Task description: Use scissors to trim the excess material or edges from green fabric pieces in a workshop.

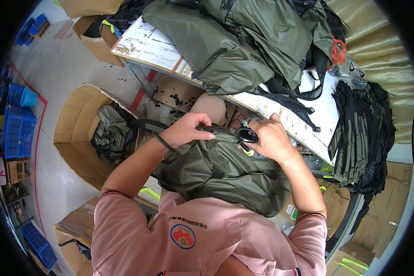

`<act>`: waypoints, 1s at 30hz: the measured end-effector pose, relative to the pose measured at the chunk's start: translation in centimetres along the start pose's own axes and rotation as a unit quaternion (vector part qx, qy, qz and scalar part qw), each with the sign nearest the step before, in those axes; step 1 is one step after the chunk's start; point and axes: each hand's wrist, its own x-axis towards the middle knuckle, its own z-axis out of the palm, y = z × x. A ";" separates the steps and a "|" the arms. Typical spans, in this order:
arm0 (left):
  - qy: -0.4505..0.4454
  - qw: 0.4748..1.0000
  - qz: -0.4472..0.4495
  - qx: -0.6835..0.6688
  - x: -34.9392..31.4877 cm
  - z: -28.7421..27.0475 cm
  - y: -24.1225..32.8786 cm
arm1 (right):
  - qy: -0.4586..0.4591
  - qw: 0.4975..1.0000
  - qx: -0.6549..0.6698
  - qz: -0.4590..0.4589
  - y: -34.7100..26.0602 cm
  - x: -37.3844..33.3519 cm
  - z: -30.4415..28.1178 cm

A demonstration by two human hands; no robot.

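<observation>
A dark olive-green bag (pixel 216 168) of thin, creased fabric lies across my lap. My left hand (pixel 188 130) is closed, pinching a black strap (pixel 152 125) that trails off to the left above the bag. My right hand (pixel 271 138) is closed round the black handles of what look like scissors (pixel 246 135), their pivot showing as a small round spot. The blades point toward my left fingertips and meet the dark strap there; whether they are apart cannot be made out. A small black buckle end and a yellow-green tab hang below my right hand.
Ahead stands a worn white table (pixel 145 41) heaped with olive-green bags (pixel 244 37) and black mesh straps. To the left, an open cardboard box (pixel 73 138) holds another bag. A stack of folded black-and-green pieces (pixel 361 138) stands at right. Blue crates (pixel 18 124) line the far left.
</observation>
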 end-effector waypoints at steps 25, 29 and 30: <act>0.451 0.708 -0.083 0.537 -30.3 -14.8 9.9 | 0.311 0.630 0.690 0.173 6.7 9.1 -1.0; 0.318 0.908 0.012 0.274 -15.6 -15.6 8.3 | 0.322 0.575 0.745 0.102 5.5 6.4 -3.8; 0.298 0.939 -0.014 0.170 -11.4 -14.2 9.2 | 0.322 0.586 0.739 0.081 5.1 4.7 -4.9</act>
